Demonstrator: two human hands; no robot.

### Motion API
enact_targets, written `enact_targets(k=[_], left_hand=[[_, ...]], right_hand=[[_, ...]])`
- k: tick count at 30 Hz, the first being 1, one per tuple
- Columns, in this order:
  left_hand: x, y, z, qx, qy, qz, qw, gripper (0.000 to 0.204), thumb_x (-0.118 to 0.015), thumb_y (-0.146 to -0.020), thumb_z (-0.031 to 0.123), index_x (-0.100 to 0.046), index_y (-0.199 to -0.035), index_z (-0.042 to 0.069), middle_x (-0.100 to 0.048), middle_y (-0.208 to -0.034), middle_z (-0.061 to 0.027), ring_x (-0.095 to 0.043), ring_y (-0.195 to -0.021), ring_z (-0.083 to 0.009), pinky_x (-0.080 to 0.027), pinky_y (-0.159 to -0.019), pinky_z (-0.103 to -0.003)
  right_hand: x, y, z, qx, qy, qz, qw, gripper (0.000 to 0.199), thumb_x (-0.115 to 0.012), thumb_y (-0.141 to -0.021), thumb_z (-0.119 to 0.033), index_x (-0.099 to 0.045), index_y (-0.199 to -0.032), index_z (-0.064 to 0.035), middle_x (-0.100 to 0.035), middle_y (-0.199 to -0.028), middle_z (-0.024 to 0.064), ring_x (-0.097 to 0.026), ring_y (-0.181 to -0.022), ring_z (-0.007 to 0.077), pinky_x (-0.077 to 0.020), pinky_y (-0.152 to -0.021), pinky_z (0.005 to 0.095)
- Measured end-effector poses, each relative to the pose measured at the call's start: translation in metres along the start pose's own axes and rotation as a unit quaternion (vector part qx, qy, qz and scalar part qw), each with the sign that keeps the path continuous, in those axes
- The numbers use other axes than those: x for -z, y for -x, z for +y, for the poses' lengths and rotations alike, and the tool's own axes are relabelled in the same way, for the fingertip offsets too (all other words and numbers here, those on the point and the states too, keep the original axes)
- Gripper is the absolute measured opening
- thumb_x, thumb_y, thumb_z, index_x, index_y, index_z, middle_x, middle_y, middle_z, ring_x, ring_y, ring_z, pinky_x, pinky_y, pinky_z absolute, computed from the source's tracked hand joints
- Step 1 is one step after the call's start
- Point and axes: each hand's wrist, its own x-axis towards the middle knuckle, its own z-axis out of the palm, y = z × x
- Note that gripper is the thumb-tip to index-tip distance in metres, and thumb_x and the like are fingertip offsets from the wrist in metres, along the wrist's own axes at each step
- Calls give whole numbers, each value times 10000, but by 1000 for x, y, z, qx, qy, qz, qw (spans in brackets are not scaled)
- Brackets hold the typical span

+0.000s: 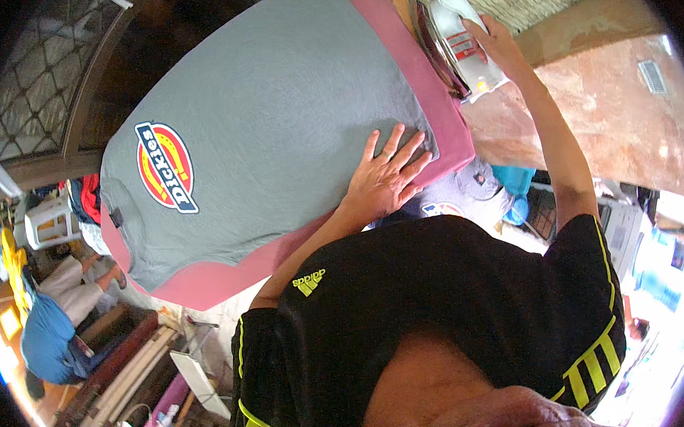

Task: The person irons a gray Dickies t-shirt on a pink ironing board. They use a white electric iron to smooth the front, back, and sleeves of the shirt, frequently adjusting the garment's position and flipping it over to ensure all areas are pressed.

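Grey T-shirt (271,99), one, soft knit with a single glossy print (166,169), lies on one pink cloth-covered board (456,138) beneath your left hand (384,172), pressed flat, fingers spread, gripping nothing. Its long axis runs leftward from that hand, collar pointing left. Your right hand (498,48) curls around one white plastic iron (461,45), beyond the hem.

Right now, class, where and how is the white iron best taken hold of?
Probably by its white handle, from the right: the handle side of the iron faces the person's right hand, while its dark metallic plate faces left, toward the grey shirt.
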Motion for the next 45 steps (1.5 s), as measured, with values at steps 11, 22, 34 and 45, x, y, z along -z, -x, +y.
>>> enact_targets(k=[11, 22, 34, 45], left_hand=[[-11, 4, 7, -21, -34, 20, 999, 531, -627, -911, 345, -551, -1374, 96, -415, -1524, -46, -351, -1428, -273, -325, -1138, -460], [-8, 2, 3, -42, 22, 14, 999, 485, -585, -928, 255, -543, -1376, 73, -447, -1509, -51, -352, -1431, -266, -301, -1143, -442], [2, -14, -9, -70, 110, 23, 991, 387, -632, -889, 210, -623, -1246, 59, -543, -1396, -106, -490, -1284, -314, -374, -1059, -463], [0, -134, -56, -115, 53, 128, 984, 270, -684, -857, 160, -661, -1103, 51, -592, -1221, -122, -547, -1160, -355, -429, -957, -483]], right_hand=[[-33, 44, -63, 128, 85, -33, 988, 436, -600, -968, -396, -610, -1178, -14, -674, -799, 140, -662, -718, 257, -524, -672, 376], [-75, -53, -15, 472, 295, 194, 807, 445, -597, -954, -349, -603, -1208, 17, -612, -1071, 213, -583, -983, 388, -460, -829, 470], [46, 142, -27, -33, -10, 132, 991, 264, -572, -999, -280, -619, -1071, -30, -557, -679, 25, -523, -566, 107, -410, -511, 281], [32, 270, 31, -206, -58, 267, 940, 367, -633, -970, -316, -610, -1150, 3, -660, -767, 56, -596, -646, 100, -474, -572, 301]])
